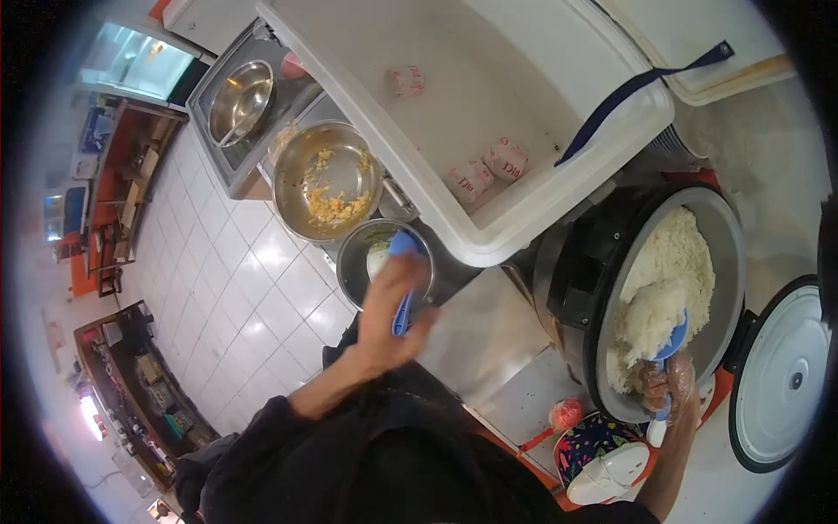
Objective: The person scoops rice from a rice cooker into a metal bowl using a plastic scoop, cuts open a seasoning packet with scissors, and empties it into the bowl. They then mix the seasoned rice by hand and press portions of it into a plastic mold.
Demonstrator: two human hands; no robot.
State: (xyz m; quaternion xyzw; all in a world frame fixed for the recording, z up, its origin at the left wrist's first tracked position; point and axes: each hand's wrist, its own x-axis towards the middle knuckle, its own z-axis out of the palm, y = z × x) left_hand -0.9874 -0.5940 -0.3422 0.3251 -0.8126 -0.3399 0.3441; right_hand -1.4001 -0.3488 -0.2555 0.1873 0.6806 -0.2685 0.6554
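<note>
My right hand [670, 384], in a clear plastic glove, is closed round the handle of a blue rice scoop [673, 342]. The scoop carries a mound of white rice over the large rice cooker [731, 253], whose pot holds more rice [676, 249]. My left hand [394, 306] is bare, with its fingers apart, above a small steel pot [351, 255]. A blue utensil [401, 316] stands in that pot, partly behind the hand.
A steel bowl [291, 196] with yellow food bits is beyond the small pot. A big white bin [489, 253] holds several wrapped packets [506, 159]. The cooker's round lid [777, 384] hangs open at the right. A patterned container [587, 441] is near my body.
</note>
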